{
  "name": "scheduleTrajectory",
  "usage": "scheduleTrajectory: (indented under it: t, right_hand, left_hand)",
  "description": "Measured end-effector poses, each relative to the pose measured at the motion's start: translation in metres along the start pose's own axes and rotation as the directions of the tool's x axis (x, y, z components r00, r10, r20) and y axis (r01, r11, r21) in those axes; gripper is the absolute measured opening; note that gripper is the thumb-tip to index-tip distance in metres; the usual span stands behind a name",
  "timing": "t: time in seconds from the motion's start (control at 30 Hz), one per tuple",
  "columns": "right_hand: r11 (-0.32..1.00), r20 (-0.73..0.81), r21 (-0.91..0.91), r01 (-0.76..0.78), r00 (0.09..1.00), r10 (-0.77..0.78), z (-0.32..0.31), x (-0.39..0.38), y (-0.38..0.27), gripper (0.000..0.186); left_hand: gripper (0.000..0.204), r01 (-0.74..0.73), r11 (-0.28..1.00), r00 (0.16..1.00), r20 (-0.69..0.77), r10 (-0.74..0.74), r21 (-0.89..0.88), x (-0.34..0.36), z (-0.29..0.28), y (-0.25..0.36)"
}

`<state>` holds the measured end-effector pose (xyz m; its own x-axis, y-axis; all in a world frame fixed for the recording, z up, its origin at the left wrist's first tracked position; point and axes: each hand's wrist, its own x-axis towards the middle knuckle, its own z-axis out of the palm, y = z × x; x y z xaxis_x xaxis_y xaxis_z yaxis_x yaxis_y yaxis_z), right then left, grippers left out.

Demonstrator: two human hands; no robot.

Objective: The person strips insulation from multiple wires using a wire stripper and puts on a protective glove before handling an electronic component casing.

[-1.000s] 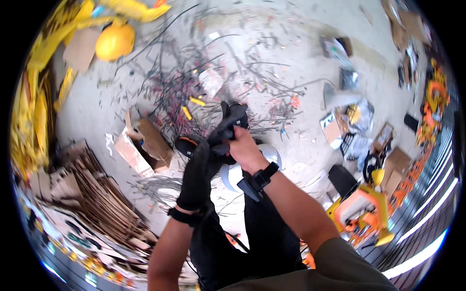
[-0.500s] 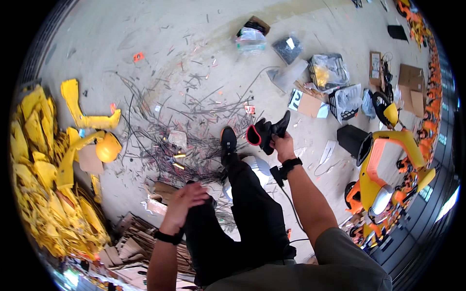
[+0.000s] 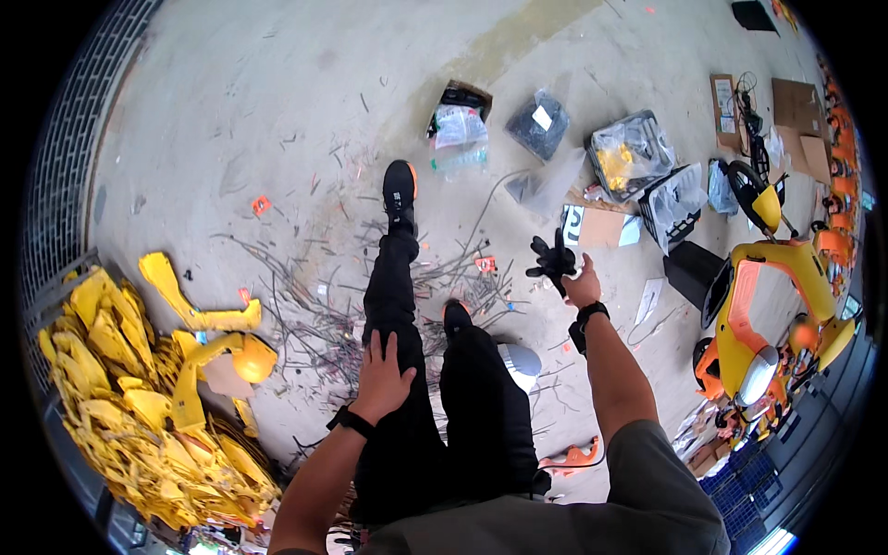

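Note:
My right hand (image 3: 582,285), held out ahead and to the right, is closed on black gloves (image 3: 551,260) whose fingers point up and to the left. Whether it is one glove or a pair I cannot make out. On my left thigh, near the knee, lies my left hand (image 3: 383,379), fingers spread and nothing in it. My left shoe (image 3: 400,191) is set well forward on the floor, while the right shoe (image 3: 456,315) stays behind it among scattered offcuts (image 3: 305,277) of dark cable.
Yellow plastic panels (image 3: 120,388) are heaped at the left. To the right stand a yellow scooter (image 3: 786,277), a black box (image 3: 692,272) and crates (image 3: 638,148) with plastic wrap. Cardboard (image 3: 601,227) lies beyond the gloves. A white helmet-like object (image 3: 521,363) sits beside my right leg.
My left leg has stepped forward over the cable scraps. My left hand has come down onto the left thigh. The gloves have turned in my right hand, hiding their red lining.

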<state>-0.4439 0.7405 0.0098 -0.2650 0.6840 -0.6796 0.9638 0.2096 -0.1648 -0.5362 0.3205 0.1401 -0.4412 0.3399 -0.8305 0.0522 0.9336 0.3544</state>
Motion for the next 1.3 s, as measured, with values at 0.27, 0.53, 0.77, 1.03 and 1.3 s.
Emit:
scheduleTrajectory:
  t: [0.27, 0.53, 0.77, 1.03, 1.3]
  right_hand:
    - [0.853, 0.035, -0.245, 0.460, 0.884, -0.466, 0.045, 0.109, -0.131, 0.033]
    - [0.849, -0.097, -0.038, 0.527, 0.844, -0.528, 0.142, 0.228, -0.332, 0.018]
    - [0.563, 0.070, -0.588, 0.581, 0.730, -0.680, 0.219, 0.306, -0.374, 0.043]
    - [0.563, 0.024, -0.613, 0.554, 0.725, -0.688, 0.235, 0.330, -0.376, 0.031]
    - [0.512, 0.055, -0.507, 0.693, 0.619, -0.784, 0.192, 0.306, -0.360, 0.033]
  left_hand:
    - [0.081, -0.079, 0.966, 0.994, -0.052, 0.094, 0.247, 0.106, -0.129, 0.047]
    - [0.054, -0.104, 0.958, 0.994, -0.007, 0.110, 0.266, 0.169, -0.157, 0.071]
    - [0.043, -0.032, 0.996, 0.999, -0.001, 0.032, 0.084, 0.203, -0.181, 0.085]
    - [0.038, 0.052, 0.999, 0.997, 0.048, -0.052, 0.014, 0.212, -0.182, 0.094]
    - [0.039, 0.034, 0.998, 0.998, 0.049, -0.036, 0.047, 0.213, -0.180, 0.099]
